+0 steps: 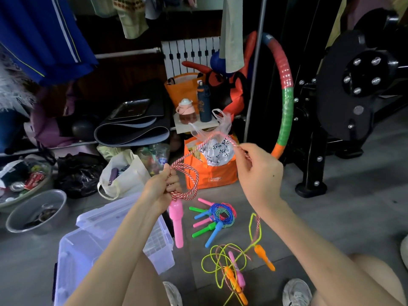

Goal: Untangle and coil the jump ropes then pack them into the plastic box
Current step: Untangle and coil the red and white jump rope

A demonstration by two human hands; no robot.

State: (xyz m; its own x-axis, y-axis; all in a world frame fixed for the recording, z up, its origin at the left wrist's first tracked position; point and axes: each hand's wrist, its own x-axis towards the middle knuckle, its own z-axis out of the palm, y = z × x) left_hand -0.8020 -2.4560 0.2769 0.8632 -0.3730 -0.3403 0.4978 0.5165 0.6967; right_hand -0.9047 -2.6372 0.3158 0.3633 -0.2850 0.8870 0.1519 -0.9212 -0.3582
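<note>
Fingers (174, 181) round twisted, candy-striped rope (195, 176)

A dim room with a grey floor (353, 206). A white radiator (189, 54) stands at upper centre, blue clothing (44, 36) hangs upper left, a black exercise machine (353, 89) fills the upper right.

The rope (187, 173) is twisted in red and white stripes, and its handle (177, 224) is bright pink. The coil (221, 214) mixes blue, green and red cords, and its grips (213, 235) are green, pink and blue. The tangle (230, 272) is neon yellow-green cord with orange handles (263, 257). The box (99, 239) is clear with a lilac tint. The bag (212, 175) is orange and holds a white sack (217, 149) printed in black. The hoop (286, 85) is banded blue, red, green and orange. The floor (342, 206) is grey.
</note>
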